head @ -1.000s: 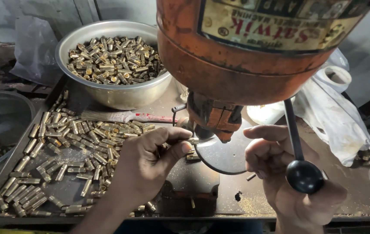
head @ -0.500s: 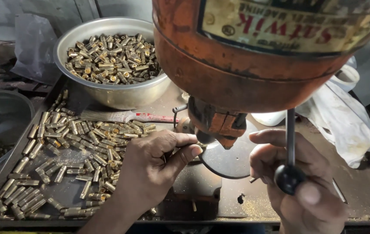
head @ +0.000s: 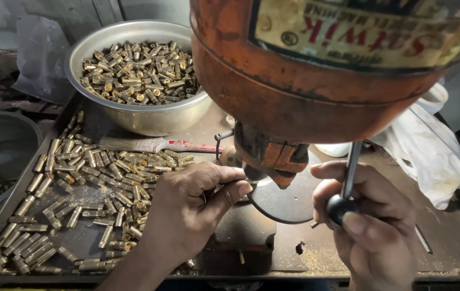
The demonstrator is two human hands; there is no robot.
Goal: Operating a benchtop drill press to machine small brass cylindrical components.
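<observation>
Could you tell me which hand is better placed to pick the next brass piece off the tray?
Left, probably. The left hand sits at the round table under the drill head, right beside the loose brass pieces on the tray. The right hand grips the black-knobbed lever, away from them.

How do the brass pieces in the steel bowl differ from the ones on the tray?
The brass pieces in the bowl are heaped deep; those on the tray lie scattered mostly one layer thick. The bowl pile sits at the back, far from both hands; the tray pieces lie beside the left hand. Both are short brass tubes.
</observation>
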